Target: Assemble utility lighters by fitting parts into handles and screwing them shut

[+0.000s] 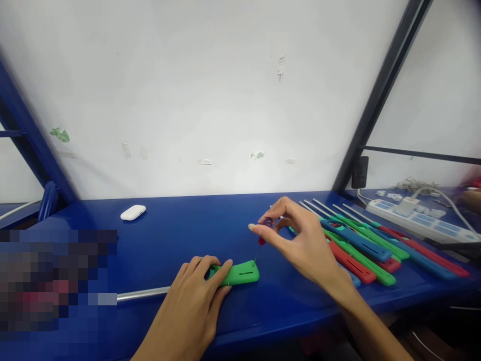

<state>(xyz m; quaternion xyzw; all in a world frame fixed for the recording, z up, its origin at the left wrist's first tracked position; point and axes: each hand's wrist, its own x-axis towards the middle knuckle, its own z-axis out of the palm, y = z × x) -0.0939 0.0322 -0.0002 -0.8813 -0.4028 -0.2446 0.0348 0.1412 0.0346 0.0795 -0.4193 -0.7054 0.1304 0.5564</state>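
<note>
A green long-necked gas lighter (242,273) lies flat on the blue table, its metal tube (145,293) pointing left. My left hand (199,283) is closed over the lighter's trigger end and presses it to the tabletop. Between thumb and fingers, my right hand (296,235) pinches the dark red handle of a small screwdriver (262,238). The thin shaft slants down, and its tip meets the right end of the green handle. My left hand's fingers partly hide the trigger opening.
Several red, blue and green lighters (361,245) lie in a pile at the right. A white earbud case (133,212) rests at the back left. Behind the dark metal post (379,95) are a white power strip (424,218) and a phone (359,172). Pixelation covers the far left.
</note>
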